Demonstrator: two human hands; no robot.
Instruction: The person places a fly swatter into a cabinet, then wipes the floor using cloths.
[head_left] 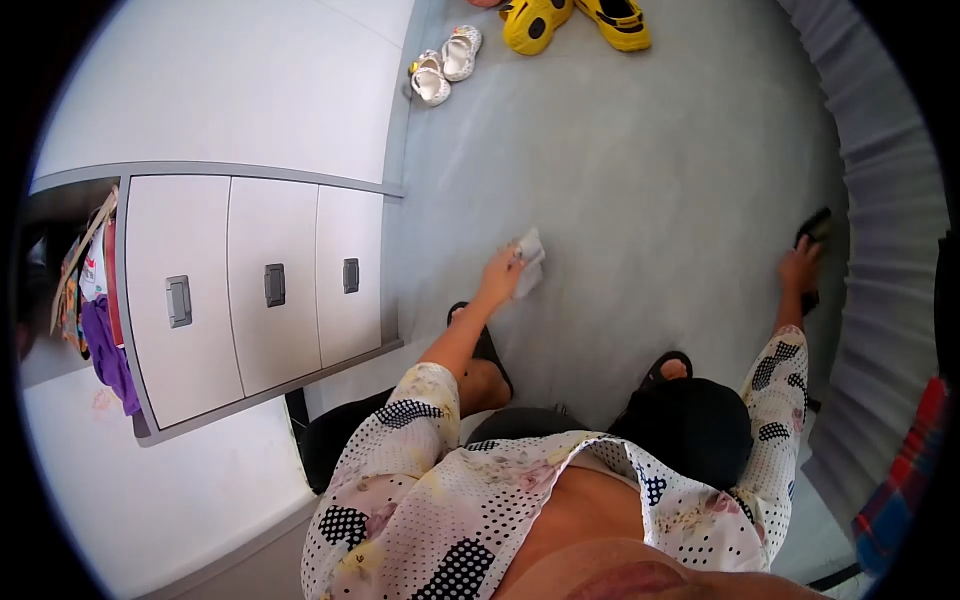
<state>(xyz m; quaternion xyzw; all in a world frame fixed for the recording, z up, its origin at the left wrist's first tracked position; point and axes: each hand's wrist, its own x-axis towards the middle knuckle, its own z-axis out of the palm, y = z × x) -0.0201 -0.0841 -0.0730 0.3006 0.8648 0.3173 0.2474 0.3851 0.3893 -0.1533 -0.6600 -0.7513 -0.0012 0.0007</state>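
Observation:
A crumpled white cloth or tissue (530, 265) is pinched in the fingers of my left hand (500, 276), low over the grey floor. Out at the right, my right hand (798, 268) is closed around a long dark thing (817, 225) beside the curtain. It is slipper-like in shape, with ends showing above and below my hand; its exact kind is unclear. My feet in dark sandals (668, 368) are on the floor between my arms.
White drawers (272, 345) with grey handles stand at the left, beside a shelf with a purple cloth (108, 345). White dotted children's clogs (445, 66) and yellow clogs (535, 25) lie on the floor ahead. A grey pleated curtain (885, 180) hangs at the right, near a plaid cloth (900, 480).

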